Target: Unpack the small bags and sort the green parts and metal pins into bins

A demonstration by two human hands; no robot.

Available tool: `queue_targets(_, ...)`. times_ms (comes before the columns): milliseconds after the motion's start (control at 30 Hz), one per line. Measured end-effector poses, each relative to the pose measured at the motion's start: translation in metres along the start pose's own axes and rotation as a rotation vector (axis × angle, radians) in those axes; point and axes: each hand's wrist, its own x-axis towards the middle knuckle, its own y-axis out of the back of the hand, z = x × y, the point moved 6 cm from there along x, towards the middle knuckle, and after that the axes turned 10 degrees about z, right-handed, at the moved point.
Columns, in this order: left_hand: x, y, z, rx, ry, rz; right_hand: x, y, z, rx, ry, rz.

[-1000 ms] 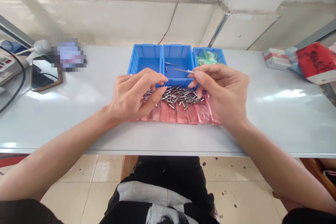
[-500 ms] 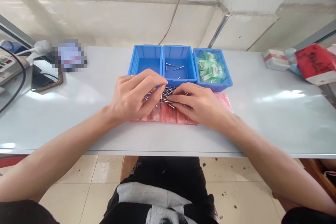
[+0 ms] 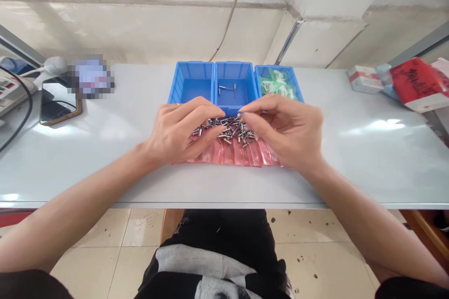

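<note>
A pile of small shiny metal pins lies on a row of pink plastic bags, in front of the blue bins. My left hand rests at the pile's left side, thumb and index finger apart, with no pin visible between them. On the right, my right hand pinches a small metal pin, its rounded end showing at the fingertips. The hand is above the pile's right edge. A few pins lie in the middle blue bin, and the right blue bin contains green plastic bags with small pieces inside.
The left blue bin stands beside the middle one. A phone, a power strip and a blurred item are at the left. A white box and a red package sit at the right.
My right hand has lifted from the pile, turned, and now pinches a pin at its fingertips. My left thumb and index finger have spread apart. The pins in the middle bin lie differently.
</note>
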Motion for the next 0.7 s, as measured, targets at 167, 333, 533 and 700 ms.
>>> queue_targets(167, -0.0032, -0.0028, 0.0019, 0.012, -0.035, 0.01, -0.0026, -0.0032, 0.004, 0.316, -0.246, -0.041)
queue_targets(333, -0.0032, 0.0051, -0.0028, -0.036, 0.029, 0.149, -0.0018, -0.005, 0.0045, 0.365, -0.297, -0.072)
queue_targets(533, 0.0032, 0.0063, 0.0016, -0.002, -0.064, 0.096, -0.0025, -0.0075, 0.005, 0.373, -0.31, -0.094)
queue_targets(700, 0.0018, 0.0062, 0.001, -0.019, -0.027, 0.094, -0.003, -0.0081, 0.0065, 0.376, -0.333, -0.086)
